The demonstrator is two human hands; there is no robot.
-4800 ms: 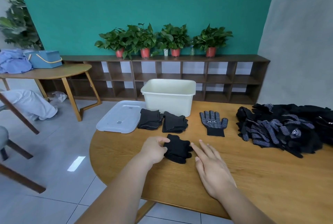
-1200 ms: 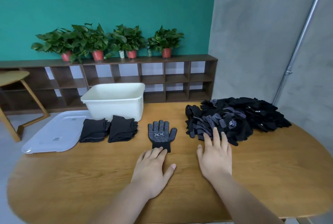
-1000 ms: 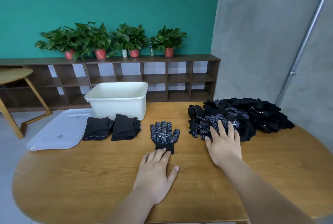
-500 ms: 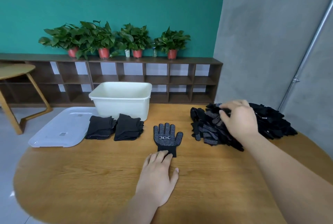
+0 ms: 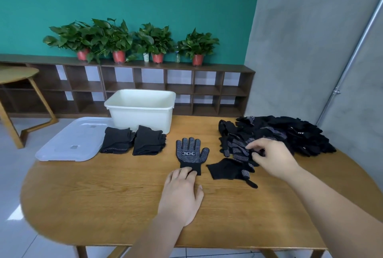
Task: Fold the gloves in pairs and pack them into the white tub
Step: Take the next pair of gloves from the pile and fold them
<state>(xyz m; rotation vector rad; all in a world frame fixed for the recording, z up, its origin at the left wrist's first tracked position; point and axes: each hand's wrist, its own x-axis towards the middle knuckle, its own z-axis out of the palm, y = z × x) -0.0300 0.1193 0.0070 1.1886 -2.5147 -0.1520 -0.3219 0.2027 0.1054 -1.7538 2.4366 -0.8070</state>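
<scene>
A black dotted glove (image 5: 191, 153) lies flat, palm up, in the middle of the wooden table (image 5: 103, 199). My left hand (image 5: 182, 193) rests flat with its fingertips on that glove's cuff. My right hand (image 5: 271, 156) pinches a second black glove (image 5: 230, 169), which trails from the near edge of the loose glove pile (image 5: 290, 135) onto the table. Two folded black pairs (image 5: 118, 140) (image 5: 148, 140) sit side by side in front of the white tub (image 5: 141, 110). Nothing shows inside the tub from this angle.
The tub's clear lid (image 5: 72, 139) lies at the table's left edge, overhanging it. Behind the table runs a low wooden shelf (image 5: 186, 87) with potted plants. Another wooden table (image 5: 16, 75) stands at far left; a grey wall with a metal pipe (image 5: 352, 56) is at right.
My right hand has come back from the top of the pile toward me, drawing one glove out onto the table. My left hand has slid forward onto the flat glove's cuff.
</scene>
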